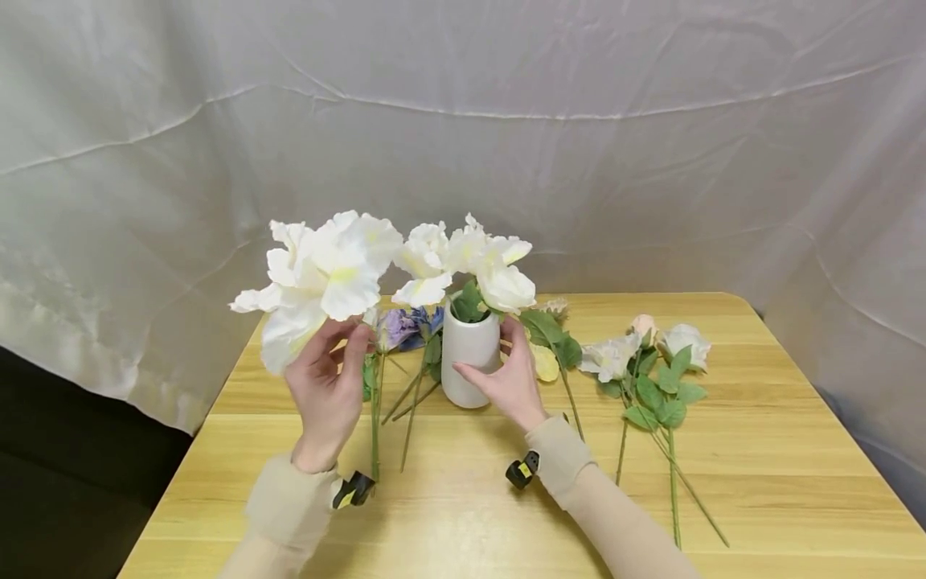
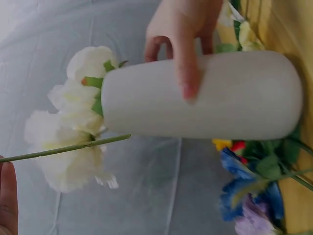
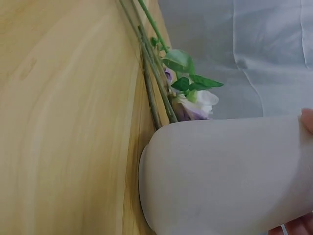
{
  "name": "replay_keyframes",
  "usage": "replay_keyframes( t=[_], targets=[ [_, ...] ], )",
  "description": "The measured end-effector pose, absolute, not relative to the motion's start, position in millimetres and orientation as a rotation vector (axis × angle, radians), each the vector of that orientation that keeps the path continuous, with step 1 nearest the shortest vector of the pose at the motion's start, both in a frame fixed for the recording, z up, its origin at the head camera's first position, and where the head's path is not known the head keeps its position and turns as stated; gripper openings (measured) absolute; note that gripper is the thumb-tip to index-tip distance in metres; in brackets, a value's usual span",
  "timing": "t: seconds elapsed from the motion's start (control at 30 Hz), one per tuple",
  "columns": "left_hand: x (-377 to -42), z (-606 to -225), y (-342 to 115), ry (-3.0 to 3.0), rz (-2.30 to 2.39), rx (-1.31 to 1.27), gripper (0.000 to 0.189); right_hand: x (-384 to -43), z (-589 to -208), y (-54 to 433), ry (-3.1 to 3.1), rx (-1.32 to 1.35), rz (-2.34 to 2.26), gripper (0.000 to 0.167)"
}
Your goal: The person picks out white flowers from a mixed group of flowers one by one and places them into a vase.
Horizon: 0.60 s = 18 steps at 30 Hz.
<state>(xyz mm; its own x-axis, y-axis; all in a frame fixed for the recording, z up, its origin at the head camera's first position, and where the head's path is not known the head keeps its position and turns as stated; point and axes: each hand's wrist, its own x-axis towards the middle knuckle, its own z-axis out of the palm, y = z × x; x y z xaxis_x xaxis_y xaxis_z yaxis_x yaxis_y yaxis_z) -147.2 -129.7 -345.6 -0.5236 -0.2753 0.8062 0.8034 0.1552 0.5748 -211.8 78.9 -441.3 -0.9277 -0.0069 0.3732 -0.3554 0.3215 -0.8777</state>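
Note:
A white artificial flower (image 1: 318, 269) with large ruffled petals, like an iris, is in my left hand (image 1: 325, 394). Its green stem (image 2: 68, 149) is pinched near the fingertips, and the cut end points toward the vase mouth in the left wrist view. My right hand (image 1: 512, 378) grips the white vase (image 1: 466, 362) from its right side, thumb across the front. The vase stands upright, and its base shows at the wood in the right wrist view (image 3: 225, 176). White flowers (image 1: 470, 261) with green leaves rise from its mouth.
Purple and blue flowers (image 1: 405, 328) lie left of the vase, stems toward me. A yellow flower (image 1: 544, 363) with a leafy stem is just right of it. Farther right are white roses (image 1: 686, 346) with long stems on the wooden table (image 1: 781, 450). Grey cloth (image 1: 579, 185) hangs behind.

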Motion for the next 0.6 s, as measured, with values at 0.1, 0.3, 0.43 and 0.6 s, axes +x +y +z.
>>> replay_keyframes(
  t=[0.1,0.3,0.43,0.6],
  targets=[
    [-153.0,-337.8,-121.9,-1.500,-1.528,-0.562,0.026,-211.6,-442.6,77.9,-2.296,0.301,1.591,0.094],
    [-164.1,-319.9,-103.5,-1.434,-1.528,-0.627,0.033,-210.5,-444.8,76.6,-2.292,0.290,1.554,0.095],
    [-169.7,-308.8,-92.6,-1.428,-1.500,-0.647,0.026,-208.5,-446.1,77.8,-2.281,0.298,1.575,0.094],
    [-172.5,-300.8,-79.0,-1.475,-1.470,-0.624,0.017,-206.9,-447.6,79.4,-2.273,0.333,1.590,0.091]
  ],
)
